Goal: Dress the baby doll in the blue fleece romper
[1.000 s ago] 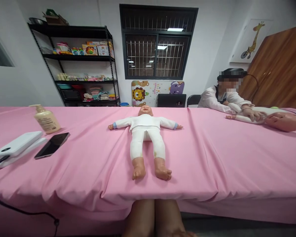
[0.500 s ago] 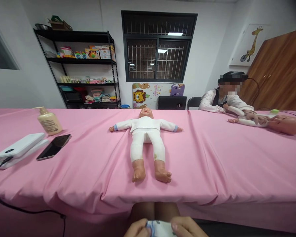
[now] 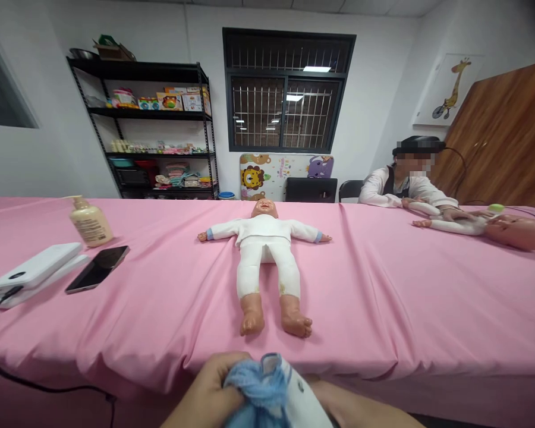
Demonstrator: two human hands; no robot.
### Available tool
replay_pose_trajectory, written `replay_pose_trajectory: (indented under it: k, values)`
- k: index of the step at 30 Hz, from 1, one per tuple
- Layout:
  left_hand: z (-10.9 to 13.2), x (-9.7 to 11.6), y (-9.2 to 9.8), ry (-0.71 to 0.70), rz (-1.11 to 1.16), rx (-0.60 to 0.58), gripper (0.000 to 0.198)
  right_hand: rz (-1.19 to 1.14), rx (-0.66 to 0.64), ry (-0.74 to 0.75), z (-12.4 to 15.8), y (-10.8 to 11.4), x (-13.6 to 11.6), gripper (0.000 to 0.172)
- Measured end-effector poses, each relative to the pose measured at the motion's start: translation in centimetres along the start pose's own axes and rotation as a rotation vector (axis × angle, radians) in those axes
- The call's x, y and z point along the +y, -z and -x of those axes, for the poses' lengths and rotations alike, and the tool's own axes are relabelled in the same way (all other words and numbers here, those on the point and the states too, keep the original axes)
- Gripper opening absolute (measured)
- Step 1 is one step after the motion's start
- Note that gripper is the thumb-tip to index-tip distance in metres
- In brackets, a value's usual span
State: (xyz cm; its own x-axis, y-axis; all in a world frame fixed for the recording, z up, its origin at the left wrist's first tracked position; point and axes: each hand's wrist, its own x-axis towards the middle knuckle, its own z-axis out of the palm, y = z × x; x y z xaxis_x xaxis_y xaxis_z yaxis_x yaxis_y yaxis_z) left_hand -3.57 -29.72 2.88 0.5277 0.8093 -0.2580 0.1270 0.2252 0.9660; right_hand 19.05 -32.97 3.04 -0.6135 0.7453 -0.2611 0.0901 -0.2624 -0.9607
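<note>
A baby doll (image 3: pixel 267 238) in a white top and white leggings lies on its back on the pink cloth (image 3: pixel 151 321), arms spread and bare feet toward me. Low in the view, in front of the table edge, my left hand (image 3: pixel 218 386) grips a blue and white cloth garment (image 3: pixel 267 389). On the garment's right side is my right hand (image 3: pixel 327 398), its fingers mostly hidden behind the white part of the fabric. Neither hand touches the doll.
At the left lie a pump bottle (image 3: pixel 90 223), a phone (image 3: pixel 98 269) and a white power bank (image 3: pixel 35 267) with a black cable. Across the table at right, a person (image 3: pixel 403 178) handles another doll (image 3: pixel 517 230). Behind stands a black shelf (image 3: pixel 151 113).
Both hands have risen with the garment, and more of its blue part now shows. The view has tilted slightly. The other person's hand has shifted a little at the second doll.
</note>
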Motion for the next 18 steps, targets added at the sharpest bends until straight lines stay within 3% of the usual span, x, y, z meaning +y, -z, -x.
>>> replay_pose_trajectory:
  k: [4,7,9,11,13,15,18]
  values:
    - [-0.5,0.3,0.7,-0.018,-0.063,-0.010,0.035,0.004,-0.124,0.021,-1.0,1.0,0.1,0.055]
    - [-0.4,-0.1,0.7,-0.003,-0.074,0.016,0.040,-0.065,-0.136,0.051,-0.9,1.2,-1.0,0.070]
    - [-0.6,0.0,0.8,-0.068,-0.088,0.094,0.038,-0.085,-0.096,0.086,-0.8,0.9,-2.2,0.072]
    - [-1.2,0.4,1.1,-0.176,-0.158,0.196,0.033,0.008,0.014,0.126,-1.3,0.4,-3.4,0.059]
    - [-2.2,0.8,1.8,-0.284,-0.312,0.296,0.028,0.246,0.197,0.184,-2.5,0.2,-4.3,0.037]
    - [-3.6,0.9,2.6,-0.378,-0.494,0.379,0.021,0.621,0.450,0.245,-4.3,0.4,-4.7,0.018]
    - [-5.3,0.8,3.1,-0.383,-0.662,0.447,0.017,1.198,0.736,0.301,-7.6,1.5,-4.6,0.014]
